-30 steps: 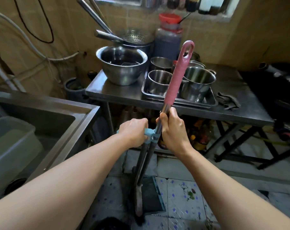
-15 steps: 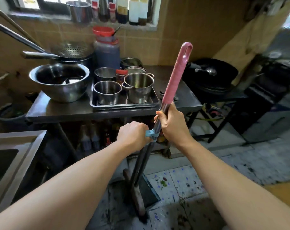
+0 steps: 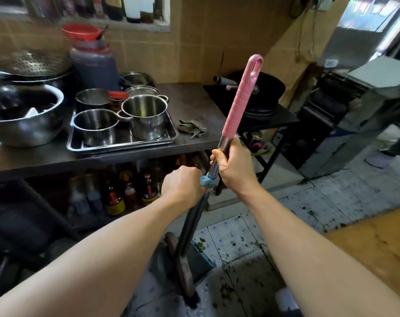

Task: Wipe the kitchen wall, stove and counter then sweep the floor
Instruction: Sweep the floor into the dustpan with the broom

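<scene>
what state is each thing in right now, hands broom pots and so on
left hand: gripping the blue clip on the handles
right hand: gripping the broom shaft
broom: tilted, bristles on the floor
dustpan: resting on the floor
steel pots: upright on the tray, open
cloth: crumpled on the counter
wok: on the stove

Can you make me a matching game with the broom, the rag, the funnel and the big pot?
Things:
1. broom handle grip
2. rag
3. funnel
4. two-handled pot

Matches:
A. stands in the metal tray
B. pink
C. sits on top of the dark jug
D. lies flat on the counter

Pairs: 1-B, 2-D, 3-C, 4-A
</scene>
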Available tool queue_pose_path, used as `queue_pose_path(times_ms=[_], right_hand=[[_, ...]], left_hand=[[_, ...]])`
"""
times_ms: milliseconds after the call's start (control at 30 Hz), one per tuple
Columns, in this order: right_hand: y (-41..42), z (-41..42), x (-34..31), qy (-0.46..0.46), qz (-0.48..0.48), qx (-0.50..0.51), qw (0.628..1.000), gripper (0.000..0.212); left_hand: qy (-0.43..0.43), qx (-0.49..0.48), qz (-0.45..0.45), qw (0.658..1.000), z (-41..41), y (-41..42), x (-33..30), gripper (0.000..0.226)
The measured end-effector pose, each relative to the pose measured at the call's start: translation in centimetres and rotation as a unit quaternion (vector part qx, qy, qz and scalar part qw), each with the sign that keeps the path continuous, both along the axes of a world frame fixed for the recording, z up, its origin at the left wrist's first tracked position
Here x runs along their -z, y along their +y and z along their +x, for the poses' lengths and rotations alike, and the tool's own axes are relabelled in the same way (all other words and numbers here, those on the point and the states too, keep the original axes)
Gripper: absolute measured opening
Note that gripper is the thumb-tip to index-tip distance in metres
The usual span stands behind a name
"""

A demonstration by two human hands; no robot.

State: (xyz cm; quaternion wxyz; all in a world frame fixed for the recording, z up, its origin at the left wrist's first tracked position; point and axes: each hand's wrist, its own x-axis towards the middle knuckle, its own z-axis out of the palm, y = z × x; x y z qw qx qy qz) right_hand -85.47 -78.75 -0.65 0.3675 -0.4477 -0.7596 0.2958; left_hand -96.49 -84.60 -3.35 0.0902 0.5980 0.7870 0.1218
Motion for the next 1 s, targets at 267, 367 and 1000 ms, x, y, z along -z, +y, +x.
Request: queue_pose_path(times_ms=[267, 367, 1000], right_hand=[[3.9, 3.3, 0.5, 0.009, -0.046, 0.086, 0.995, 0.018], [4.2, 5.5, 1.8, -0.002, -0.076, 0.113, 0.991, 0.018], [8.4, 9.0, 5.5, 0.132, -0.491, 0.152, 0.848, 0.038]], left_hand=[[0.004, 0.011, -0.001, 1.0, 1.7, 1.3, -0.5, 0.023], [-0.003, -0.005, -0.005, 1.0, 0.7, 0.6, 0.3, 0.023], [0.016, 0.023, -0.012, 1.0, 3.1, 3.4, 1.7, 0.03]])
